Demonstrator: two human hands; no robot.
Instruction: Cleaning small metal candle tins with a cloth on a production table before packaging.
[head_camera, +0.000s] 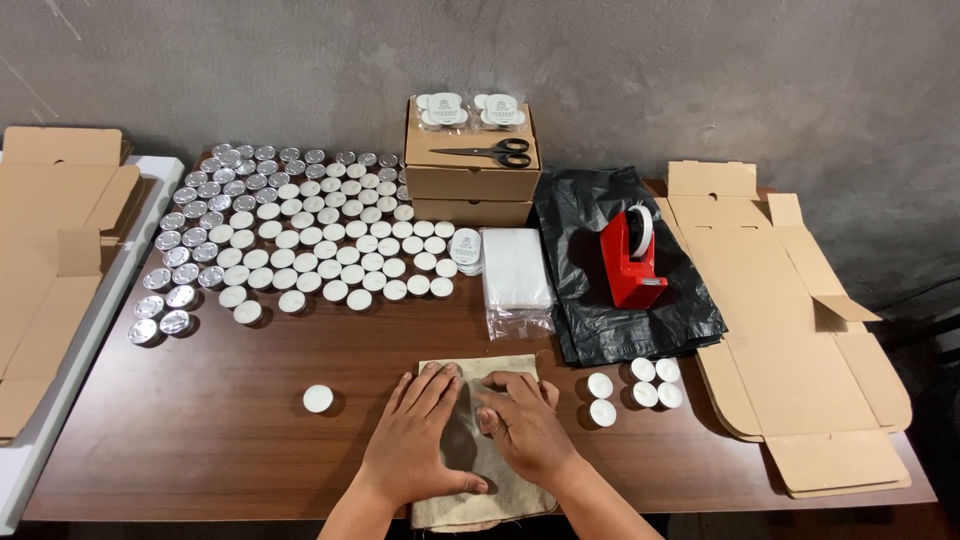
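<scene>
Both hands lie flat, palms down and fingers spread, on a beige cloth pouch (480, 455) at the bench's (200, 420) near edge: left hand (418, 435), right hand (520, 425). A sideways sweep could knock the five candles (633, 385) just right of the right hand. The bench is dark wood; behind is a bare grey wall (300, 60).

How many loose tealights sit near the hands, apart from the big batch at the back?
6. One tealight lies alone left of the left hand. Five lie right of the right hand: two nearer it, three beyond. None look hidden.
</scene>
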